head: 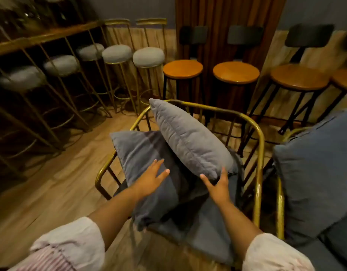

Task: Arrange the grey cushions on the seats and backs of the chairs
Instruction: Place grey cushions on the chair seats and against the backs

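A gold-framed chair (pixel 259 145) stands in front of me with a grey seat cushion (pixel 209 231) on it. A darker grey cushion (pixel 147 153) leans against the chair's left side, and my left hand (pixel 152 178) lies flat on it with fingers spread. A lighter grey cushion (pixel 190 139) stands tilted on edge across the chair, its far corner over the back rail. My right hand (pixel 217 185) grips its near lower corner. A second chair at the right holds a large blue-grey back cushion (pixel 315 178).
Grey-topped gold bar stools (pixel 148 56) line the left wall beside a wooden counter (pixel 41 39). Wooden-seated black stools (pixel 236 72) stand behind the chair. The second chair's gold rail (pixel 280 212) sits close on the right. Wooden floor (pixel 51 192) lies open at the left.
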The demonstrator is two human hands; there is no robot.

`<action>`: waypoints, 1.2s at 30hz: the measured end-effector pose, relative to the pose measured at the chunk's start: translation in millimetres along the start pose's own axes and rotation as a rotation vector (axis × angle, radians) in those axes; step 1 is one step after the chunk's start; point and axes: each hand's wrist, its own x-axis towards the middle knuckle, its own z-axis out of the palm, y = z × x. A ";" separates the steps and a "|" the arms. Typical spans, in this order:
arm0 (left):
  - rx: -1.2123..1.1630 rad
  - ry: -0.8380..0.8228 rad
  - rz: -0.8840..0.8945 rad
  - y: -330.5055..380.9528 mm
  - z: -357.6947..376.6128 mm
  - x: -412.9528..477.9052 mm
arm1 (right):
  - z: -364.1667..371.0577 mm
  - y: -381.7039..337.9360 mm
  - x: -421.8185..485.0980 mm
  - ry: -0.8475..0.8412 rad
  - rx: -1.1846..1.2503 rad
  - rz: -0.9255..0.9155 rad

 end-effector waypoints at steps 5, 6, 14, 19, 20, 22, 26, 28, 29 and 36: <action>-0.195 0.071 -0.020 1.9 -6.5 53.7 | 33.6 10.6 24.3 0.112 0.194 0.100; -0.204 0.088 -0.023 3.9 -6.0 63.6 | 35.1 15.6 32.1 0.135 0.177 0.049; 0.385 -0.085 0.143 36.7 -7.6 170.9 | -0.7 -35.9 123.7 0.273 0.176 -0.074; 0.503 -0.082 0.254 97.8 -5.7 244.6 | -30.5 -73.5 190.0 0.400 0.254 -0.109; 0.504 -0.067 0.275 108.1 -4.3 258.2 | -34.4 -72.8 199.9 0.446 0.266 -0.110; 0.512 -0.064 0.313 123.7 -1.3 279.6 | -34.7 -65.2 209.7 0.501 0.258 -0.120; 0.520 -0.055 0.389 136.5 16.6 315.9 | -28.4 -46.2 225.1 0.502 0.220 -0.067; 0.524 0.015 0.462 132.1 24.3 327.4 | -32.9 -40.8 244.2 0.502 0.247 -0.034; 0.533 0.052 0.492 128.0 24.5 333.2 | -36.8 -40.0 254.3 0.499 0.251 -0.021; 0.163 0.290 0.249 114.8 -29.5 405.3 | -64.6 -26.1 315.8 0.479 0.236 0.065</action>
